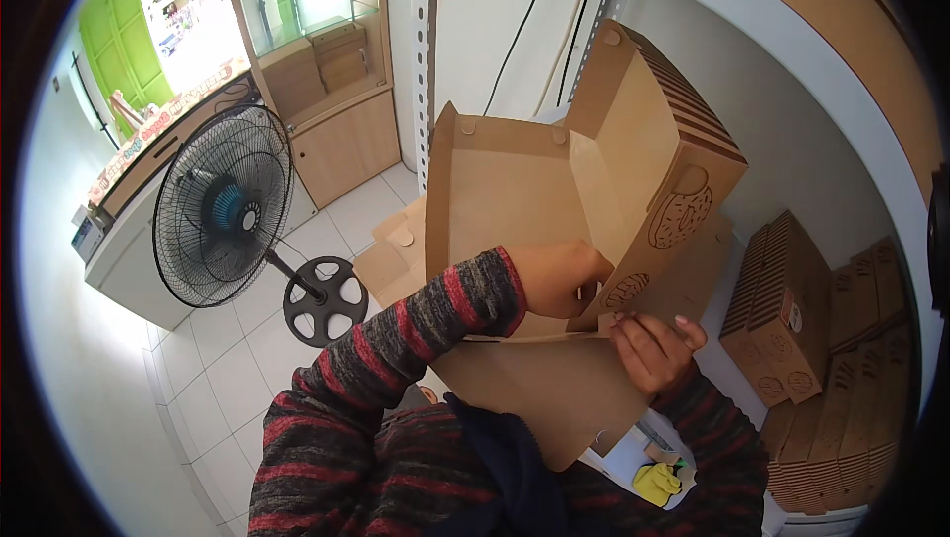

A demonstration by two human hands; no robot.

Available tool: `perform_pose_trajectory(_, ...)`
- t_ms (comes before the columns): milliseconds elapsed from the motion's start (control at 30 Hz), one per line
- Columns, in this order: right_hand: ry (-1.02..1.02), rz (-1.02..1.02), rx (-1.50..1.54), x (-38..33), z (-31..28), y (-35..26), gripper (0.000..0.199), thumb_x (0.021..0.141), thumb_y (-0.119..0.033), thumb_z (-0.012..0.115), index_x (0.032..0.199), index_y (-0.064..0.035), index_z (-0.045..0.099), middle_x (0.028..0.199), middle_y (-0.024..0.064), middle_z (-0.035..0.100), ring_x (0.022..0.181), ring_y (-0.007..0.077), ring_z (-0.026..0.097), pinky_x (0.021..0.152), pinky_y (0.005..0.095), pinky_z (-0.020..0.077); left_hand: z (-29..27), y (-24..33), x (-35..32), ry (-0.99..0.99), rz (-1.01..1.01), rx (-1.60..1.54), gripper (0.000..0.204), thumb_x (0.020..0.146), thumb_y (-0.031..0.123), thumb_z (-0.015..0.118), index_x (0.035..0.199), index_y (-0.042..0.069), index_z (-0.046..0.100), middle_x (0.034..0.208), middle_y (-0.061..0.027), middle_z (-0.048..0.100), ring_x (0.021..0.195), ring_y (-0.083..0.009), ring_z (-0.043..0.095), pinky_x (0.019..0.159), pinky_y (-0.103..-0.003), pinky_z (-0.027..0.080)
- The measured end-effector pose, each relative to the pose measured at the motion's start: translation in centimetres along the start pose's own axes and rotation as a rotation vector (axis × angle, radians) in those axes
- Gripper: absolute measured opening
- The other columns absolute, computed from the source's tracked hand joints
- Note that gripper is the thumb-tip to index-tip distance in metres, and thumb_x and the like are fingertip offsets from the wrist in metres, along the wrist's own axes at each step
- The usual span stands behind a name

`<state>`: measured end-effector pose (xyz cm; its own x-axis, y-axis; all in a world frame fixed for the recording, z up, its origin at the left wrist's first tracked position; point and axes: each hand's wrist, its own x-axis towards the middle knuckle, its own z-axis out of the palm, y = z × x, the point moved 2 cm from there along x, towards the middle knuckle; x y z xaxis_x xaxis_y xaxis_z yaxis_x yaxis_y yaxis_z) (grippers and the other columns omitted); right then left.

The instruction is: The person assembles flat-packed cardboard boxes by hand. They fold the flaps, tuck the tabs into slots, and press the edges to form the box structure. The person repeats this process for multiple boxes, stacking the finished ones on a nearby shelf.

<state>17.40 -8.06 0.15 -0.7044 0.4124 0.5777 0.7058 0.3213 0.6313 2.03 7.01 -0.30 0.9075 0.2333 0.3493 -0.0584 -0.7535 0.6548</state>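
In front of me is a partly folded brown cardboard box (515,186) with its lid raised. Striped print and doughnut drawings show on its outside. My left hand (562,278) reaches over into the box, its fingers curled at the near right corner and partly hidden by the wrist and the wall. Just outside that corner, my right hand (651,351) pinches the cardboard edge between thumb and fingers. A wide front flap (544,389) hangs toward my body, below both hands.
Flat cardboard (391,260) lies under and left of the box. Folded striped boxes (777,319) are stacked at the right. A yellow cloth-like item (656,484) sits near my right forearm. A standing fan (226,205) is on the tiled floor to the left, before a wooden cabinet (346,136).
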Motion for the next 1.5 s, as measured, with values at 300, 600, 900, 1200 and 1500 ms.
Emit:
perform_pose_trajectory(300, 0.060, -0.008, -0.013, 0.31, 0.10, -0.16, 0.007, 0.080, -0.014, 0.070, 0.081, -0.0211, 0.069, 0.085, -0.0087, 0.065, 0.082, 0.0053, 0.062, 0.103, 0.0404, 0.0239, 0.29, -0.32, -0.09, 0.019, 0.005, 0.041, 0.020, 0.068, 0.001, 0.063, 0.087, 0.000, 0.066, 0.073, -0.0131, 0.069, 0.069, -0.0284, 0.069, 0.063, -0.038, 0.053)
perform_pose_trajectory(600, 0.090, -0.012, -0.016, 0.27, 0.33, -0.39, 0.007, 0.080, -0.015, 0.070, 0.084, -0.0200, 0.069, 0.087, -0.0090, 0.064, 0.083, 0.0044, 0.062, 0.103, 0.0402, 0.0231, 0.25, -0.14, -0.19, -0.002, -0.014, -0.010, 0.019, 0.069, -0.001, 0.060, 0.088, -0.003, 0.064, 0.069, -0.0152, 0.066, 0.066, -0.0289, 0.068, 0.061, -0.037, 0.052)
perform_pose_trajectory(900, 0.046, -0.016, -0.018, 0.27, -0.02, -0.39, 0.006, 0.081, -0.016, 0.068, 0.084, -0.0208, 0.070, 0.088, -0.0095, 0.065, 0.083, 0.0038, 0.062, 0.101, 0.0385, 0.0247, 0.14, 0.17, -0.20, -0.025, 0.000, -0.060, 0.023, 0.070, -0.002, 0.060, 0.093, -0.003, 0.064, 0.072, -0.0170, 0.067, 0.068, -0.0294, 0.068, 0.064, -0.037, 0.053)
perform_pose_trajectory(1200, -0.006, 0.010, 0.039, 0.13, -0.35, -0.61, 0.012, 0.078, -0.012, 0.072, 0.088, -0.0175, 0.070, 0.092, -0.0083, 0.063, 0.086, 0.0053, 0.062, 0.100, 0.0404, 0.0230, -0.05, 0.40, -0.19, -0.034, -0.024, -0.074, 0.026, 0.071, -0.001, 0.061, 0.096, -0.002, 0.065, 0.076, -0.0176, 0.068, 0.072, -0.0302, 0.069, 0.066, -0.037, 0.054)
perform_pose_trajectory(1500, 0.025, 0.006, 0.012, 0.22, -0.11, -0.57, 0.009, 0.079, -0.013, 0.071, 0.086, -0.0194, 0.070, 0.091, -0.0089, 0.064, 0.084, 0.0042, 0.062, 0.099, 0.0397, 0.0239, 0.11, 0.01, -0.27, -0.014, -0.019, -0.050, 0.023, 0.069, -0.002, 0.060, 0.091, -0.003, 0.064, 0.074, -0.0173, 0.068, 0.071, -0.0310, 0.068, 0.066, -0.038, 0.054)
